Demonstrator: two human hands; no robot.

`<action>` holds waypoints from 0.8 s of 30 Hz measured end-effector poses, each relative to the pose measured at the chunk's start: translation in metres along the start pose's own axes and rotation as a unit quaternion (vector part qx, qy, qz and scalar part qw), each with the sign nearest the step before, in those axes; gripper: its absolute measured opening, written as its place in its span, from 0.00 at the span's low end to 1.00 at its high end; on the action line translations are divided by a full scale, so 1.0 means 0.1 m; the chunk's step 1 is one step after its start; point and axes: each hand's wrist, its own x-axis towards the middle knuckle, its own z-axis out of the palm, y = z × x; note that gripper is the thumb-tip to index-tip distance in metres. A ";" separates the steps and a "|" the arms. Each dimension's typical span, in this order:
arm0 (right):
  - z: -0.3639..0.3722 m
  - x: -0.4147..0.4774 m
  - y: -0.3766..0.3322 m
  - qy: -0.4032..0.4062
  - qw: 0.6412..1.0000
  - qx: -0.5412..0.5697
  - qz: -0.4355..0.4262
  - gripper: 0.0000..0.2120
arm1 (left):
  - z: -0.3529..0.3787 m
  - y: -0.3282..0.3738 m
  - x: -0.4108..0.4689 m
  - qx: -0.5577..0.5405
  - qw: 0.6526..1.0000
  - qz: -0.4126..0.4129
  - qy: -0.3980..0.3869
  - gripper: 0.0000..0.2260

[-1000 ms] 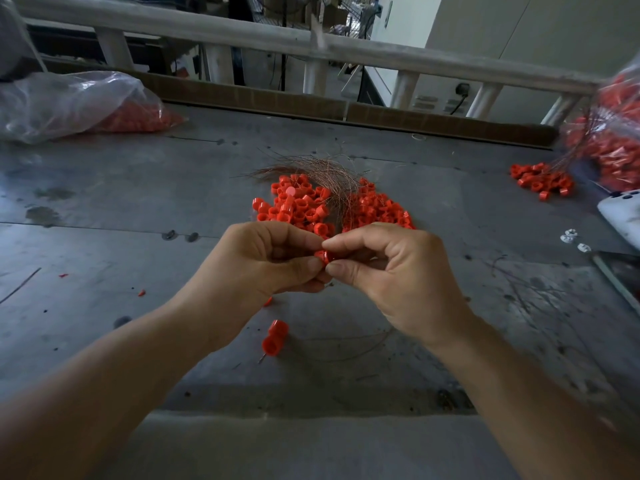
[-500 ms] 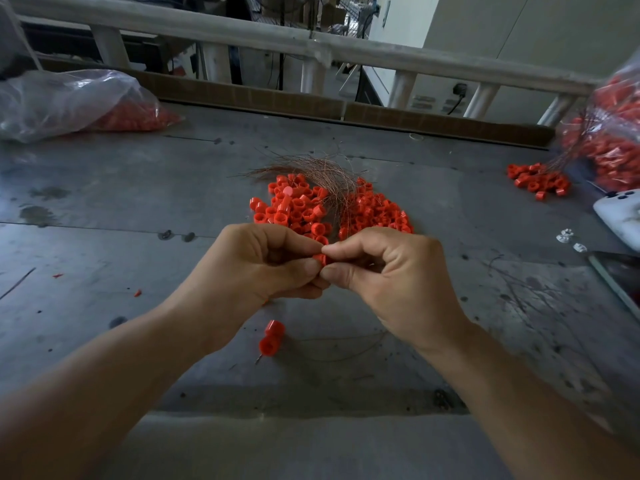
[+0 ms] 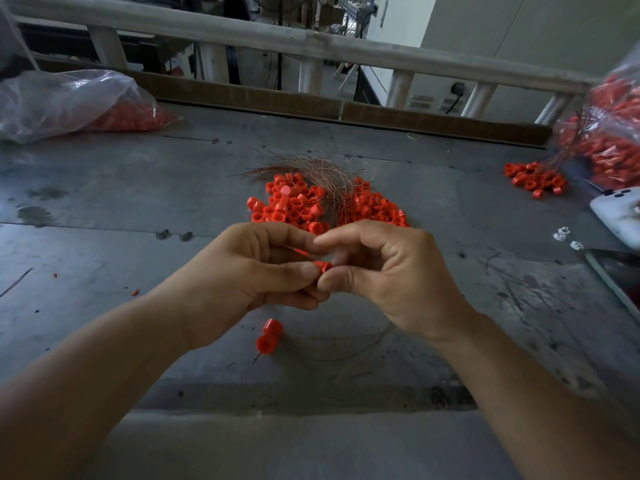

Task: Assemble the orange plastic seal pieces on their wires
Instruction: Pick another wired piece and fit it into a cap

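Both hands meet above the middle of the desk (image 3: 104,202), nearer its front edge than its far one. The left hand (image 3: 249,271) is curled, its thumb tip pressed against a small orange seal piece (image 3: 323,266). The right hand (image 3: 391,271) pinches the same piece from the other side with its thumb and a bent finger, and its forefinger arches over the top to touch the left forefinger. A thin orange sliver (image 3: 299,251) shows between the left fingers; whether it belongs to the piece cannot be told.

Just beyond the hands, mid-desk, lies a pile (image 3: 294,206) of loose orange pieces, with a bundle of thin coppery wires (image 3: 311,168) lying across its far side and trailing down through the middle. Below the hands, toward the front edge, a joined seal (image 3: 268,336) of two orange parts lies on the desk with a short wire end sticking out.

At the far left corner sits a clear bag (image 3: 69,102) holding orange parts. At the far right edge a second bag (image 3: 609,140) is full of orange pieces with wires, and a small heap (image 3: 533,178) of pieces lies just beside it. A white device (image 3: 616,216) rests at the right edge, partly cut off by the frame
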 end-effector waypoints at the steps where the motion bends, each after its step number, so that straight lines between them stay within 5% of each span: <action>1: -0.01 0.00 0.00 -0.018 1.000 -0.011 -0.002 0.18 | -0.01 0.01 -0.01 0.002 1.000 -0.004 -0.011 0.12; 7: -0.04 0.02 -0.02 -0.103 0.991 -0.078 -0.022 0.10 | -0.01 0.03 -0.02 0.001 0.999 -0.023 -0.035 0.18; 16: 0.05 -0.01 -0.04 -0.060 0.988 -0.141 -0.015 0.04 | 0.11 -0.04 -0.04 0.094 0.993 0.077 -0.008 0.26; 24: 0.09 -0.04 -0.09 -0.043 0.991 -0.123 -0.012 0.02 | 0.14 -0.05 -0.05 0.086 0.991 0.098 -0.012 0.20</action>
